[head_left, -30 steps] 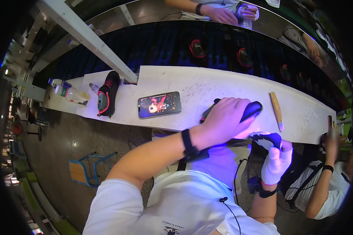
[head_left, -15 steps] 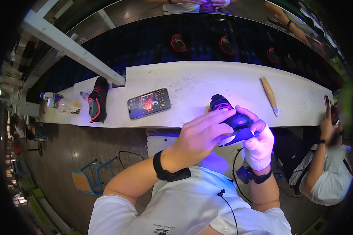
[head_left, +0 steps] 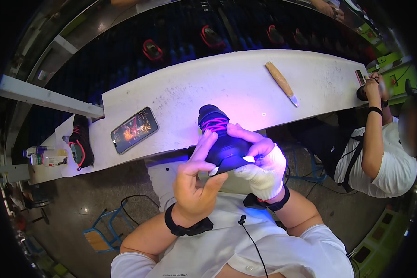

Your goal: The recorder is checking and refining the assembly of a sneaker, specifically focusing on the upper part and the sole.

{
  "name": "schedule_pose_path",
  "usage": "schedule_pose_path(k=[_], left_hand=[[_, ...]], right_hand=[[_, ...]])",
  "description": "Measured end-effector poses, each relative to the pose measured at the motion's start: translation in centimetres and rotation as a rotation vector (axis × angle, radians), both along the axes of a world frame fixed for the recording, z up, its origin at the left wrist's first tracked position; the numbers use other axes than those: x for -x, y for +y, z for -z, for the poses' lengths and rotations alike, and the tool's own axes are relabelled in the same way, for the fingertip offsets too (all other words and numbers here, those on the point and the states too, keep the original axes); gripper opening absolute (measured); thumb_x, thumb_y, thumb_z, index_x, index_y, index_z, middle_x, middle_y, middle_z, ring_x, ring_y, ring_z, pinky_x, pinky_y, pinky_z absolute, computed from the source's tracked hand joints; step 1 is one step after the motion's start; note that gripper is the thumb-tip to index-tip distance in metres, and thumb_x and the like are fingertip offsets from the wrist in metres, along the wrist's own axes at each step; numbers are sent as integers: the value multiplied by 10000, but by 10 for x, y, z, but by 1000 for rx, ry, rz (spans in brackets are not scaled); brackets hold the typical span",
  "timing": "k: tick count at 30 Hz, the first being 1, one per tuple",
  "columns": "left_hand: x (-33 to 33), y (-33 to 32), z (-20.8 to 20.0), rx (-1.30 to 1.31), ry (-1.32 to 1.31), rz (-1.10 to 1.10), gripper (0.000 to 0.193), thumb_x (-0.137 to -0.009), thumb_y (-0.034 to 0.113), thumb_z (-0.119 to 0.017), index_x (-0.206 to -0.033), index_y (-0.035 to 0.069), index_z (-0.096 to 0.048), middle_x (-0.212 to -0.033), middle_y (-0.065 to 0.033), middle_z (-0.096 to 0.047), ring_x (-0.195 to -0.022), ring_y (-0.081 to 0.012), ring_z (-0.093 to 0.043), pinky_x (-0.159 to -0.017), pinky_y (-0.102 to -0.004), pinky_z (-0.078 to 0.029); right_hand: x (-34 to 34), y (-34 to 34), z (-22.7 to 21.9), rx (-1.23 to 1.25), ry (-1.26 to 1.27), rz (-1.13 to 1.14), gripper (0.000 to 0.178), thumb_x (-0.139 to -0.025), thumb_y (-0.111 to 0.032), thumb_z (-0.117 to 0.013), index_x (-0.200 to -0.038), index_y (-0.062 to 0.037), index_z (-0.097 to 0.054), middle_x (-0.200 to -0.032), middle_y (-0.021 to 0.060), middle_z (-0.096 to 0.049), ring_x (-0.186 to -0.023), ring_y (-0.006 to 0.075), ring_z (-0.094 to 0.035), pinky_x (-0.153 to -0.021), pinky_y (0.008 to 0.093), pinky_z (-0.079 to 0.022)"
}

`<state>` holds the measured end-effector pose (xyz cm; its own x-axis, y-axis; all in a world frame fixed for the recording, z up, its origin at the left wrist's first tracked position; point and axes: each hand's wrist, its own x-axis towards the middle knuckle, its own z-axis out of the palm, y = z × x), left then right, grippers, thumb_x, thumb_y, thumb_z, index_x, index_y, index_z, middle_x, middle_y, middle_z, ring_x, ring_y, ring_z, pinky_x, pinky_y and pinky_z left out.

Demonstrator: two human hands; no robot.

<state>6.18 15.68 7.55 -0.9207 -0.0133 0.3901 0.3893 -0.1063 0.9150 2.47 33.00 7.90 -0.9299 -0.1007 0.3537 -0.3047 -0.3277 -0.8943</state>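
A black shoe [head_left: 228,147] with bright pink laces is held between my two hands at the near edge of the white bench [head_left: 180,83], its toe pointing toward me. My bare left hand [head_left: 195,183] grips the toe's left side, thumb and index finger pinching near the sole edge, other fingers along the upper. On the opposite side, my right hand [head_left: 263,169], in a white glove with some bare fingertips, is closed round the toe and side. White patches show at the sole edge beside both hands. Purplish light falls on the shoe. The shoe's underside is hidden.
A wooden-handled knife [head_left: 281,83] lies farther back. To the left are a phone [head_left: 134,130], another black shoe [head_left: 81,142] and bottles [head_left: 51,158], near a white post [head_left: 51,96]. More shoes [head_left: 212,37] sit on the dark strip behind. A co-worker [head_left: 377,150] is at the right.
My view has turned, so the bench items sit farther left. The shoe has tilted, showing more of its toe and laces. My left hand has shifted from across the upper to its left side.
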Motion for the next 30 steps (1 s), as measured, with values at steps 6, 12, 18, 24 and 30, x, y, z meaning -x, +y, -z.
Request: schedule_pose_path(k=[6,12,18,24,30], left_hand=[[0,-1,-3,-86,-4,82,350,-947,89,-800,-1113,49,-495,-1453,-408,-546,-1501,-509,-413,-1258,-593,-232],[17,-20,-44,217,-2,98,249,-977,150,-748,-1175,45,-641,-1401,-244,-637,-1353,-419,-560,-1187,-516,-353],[26,-21,-58,339,-87,26,226,-1048,106,-552,-1192,13,-700,-1259,-153,-715,-1255,-332,-592,-1129,-444,-396],[42,-66,-72,538,-109,181,320,-969,223,-744,-1171,-23,-710,-1242,-202,-745,-1310,-383,-632,-1179,-520,-427],[43,-77,-50,756,19,144,600,-629,285,-1023,-1094,15,-755,-1146,-186,-787,-1175,-403,-730,-1104,-507,-525]], right_hand=[[0,9,5,-149,147,-14,432,-779,-91,-924,-998,-57,-553,-1353,317,-662,-1352,442,-607,-1204,619,-371],[10,15,-22,-386,207,-26,465,-723,-118,-977,-917,-61,-558,-1276,243,-718,-1242,414,-695,-1030,490,-571],[16,5,-1,-726,264,121,485,-624,-233,-1020,-887,-64,-650,-1269,199,-703,-1081,352,-725,-879,423,-603],[29,-5,25,-765,531,137,502,-554,-235,-940,-964,-120,-674,-1169,156,-718,-963,352,-711,-767,453,-596],[40,-3,15,-809,562,64,418,-553,-317,-904,-852,-116,-692,-1044,111,-708,-891,327,-675,-729,454,-557]])
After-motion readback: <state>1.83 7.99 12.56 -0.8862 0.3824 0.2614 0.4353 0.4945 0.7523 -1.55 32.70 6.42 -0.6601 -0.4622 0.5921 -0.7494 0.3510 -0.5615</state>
